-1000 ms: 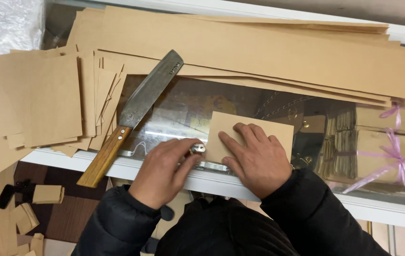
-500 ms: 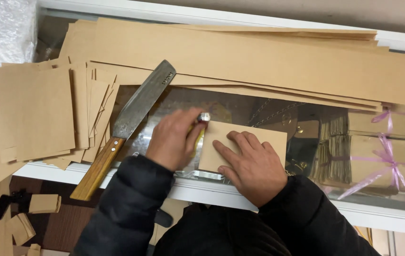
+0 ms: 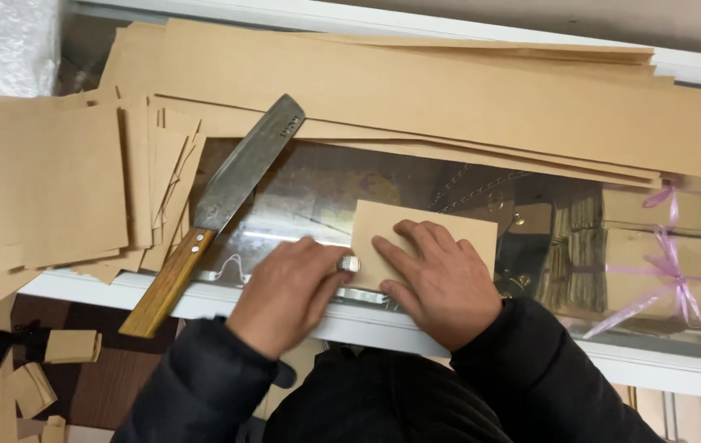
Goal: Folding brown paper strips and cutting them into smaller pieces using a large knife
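Head view: two hands, one knife.

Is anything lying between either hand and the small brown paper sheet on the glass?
Nothing visible. The right hand lies flat on the paper sheet; the left hand presses a small metal piece against its left edge. The knife lies apart, further left.

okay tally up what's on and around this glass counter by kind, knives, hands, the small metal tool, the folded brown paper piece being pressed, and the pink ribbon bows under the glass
Knife, wooden handle: 1
Hands, left hand and right hand: 2
Small metal tool at the left hand's fingertips: 1
Folded brown paper piece under the right hand: 1
Pink ribbon bows under the glass: 2
Total: 7
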